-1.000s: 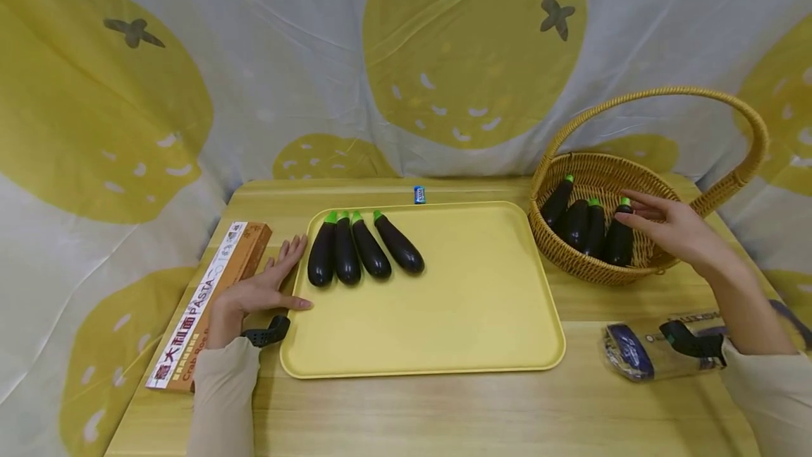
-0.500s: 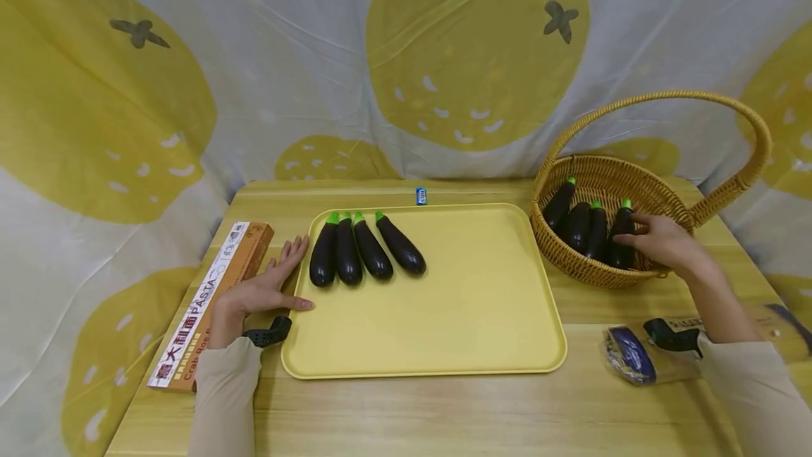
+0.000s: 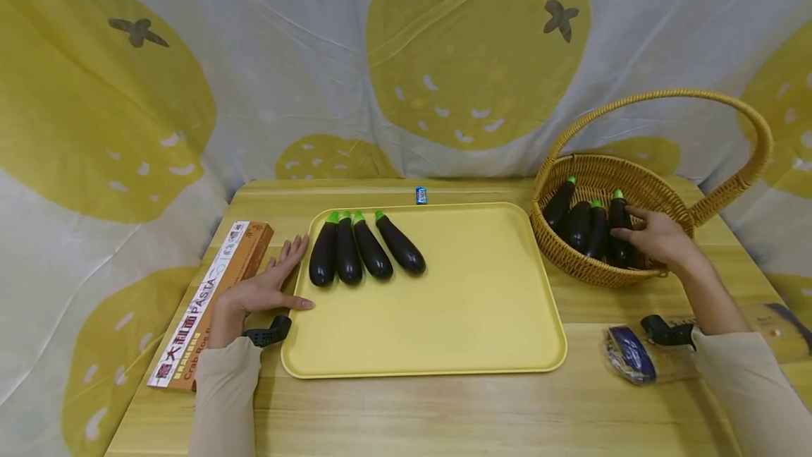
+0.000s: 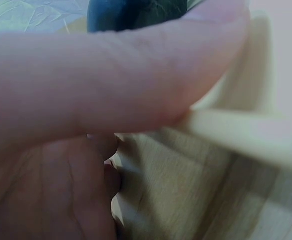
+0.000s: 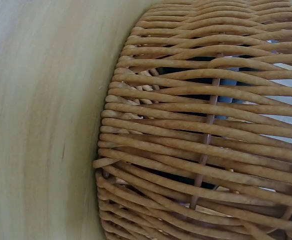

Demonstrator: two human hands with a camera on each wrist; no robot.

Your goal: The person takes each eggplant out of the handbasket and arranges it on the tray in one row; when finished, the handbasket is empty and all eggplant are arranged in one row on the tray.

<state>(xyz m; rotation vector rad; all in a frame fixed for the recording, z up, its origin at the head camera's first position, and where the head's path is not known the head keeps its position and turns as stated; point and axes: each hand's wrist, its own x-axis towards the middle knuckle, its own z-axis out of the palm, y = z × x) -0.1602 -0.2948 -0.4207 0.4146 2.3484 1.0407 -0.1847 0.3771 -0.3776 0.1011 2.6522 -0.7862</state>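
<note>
Yellow tray, likely steadied by your spread left hand at nine o'clock, as your right hand pinches an eggplant.

Eggplants glossy & smooth, tray matt plastic-type, basket rough wicker, tbl wood-grain, b/g curtain wrinkled cloth.

A black, bent housing is fitted at the wrist of the left hand and of the right hand. Sleeves: long, plain beige, lightly creased.
</note>
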